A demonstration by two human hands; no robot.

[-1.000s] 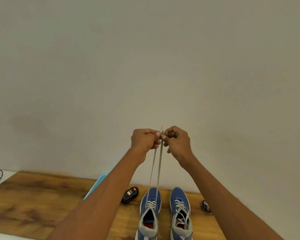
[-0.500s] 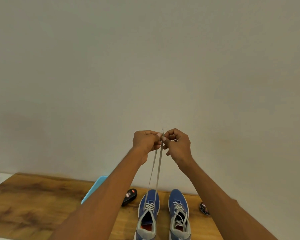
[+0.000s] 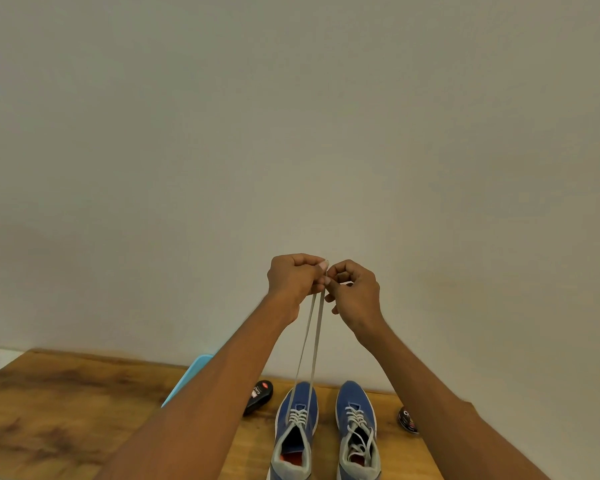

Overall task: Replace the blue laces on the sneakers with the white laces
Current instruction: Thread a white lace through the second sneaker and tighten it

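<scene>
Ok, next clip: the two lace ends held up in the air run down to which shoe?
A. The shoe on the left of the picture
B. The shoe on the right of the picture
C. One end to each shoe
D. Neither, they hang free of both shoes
A: both strands of the white lace, pinched together by the left hand and right hand, drop to the eyelets of the left shoe; the right shoe has its own lace.
</scene>
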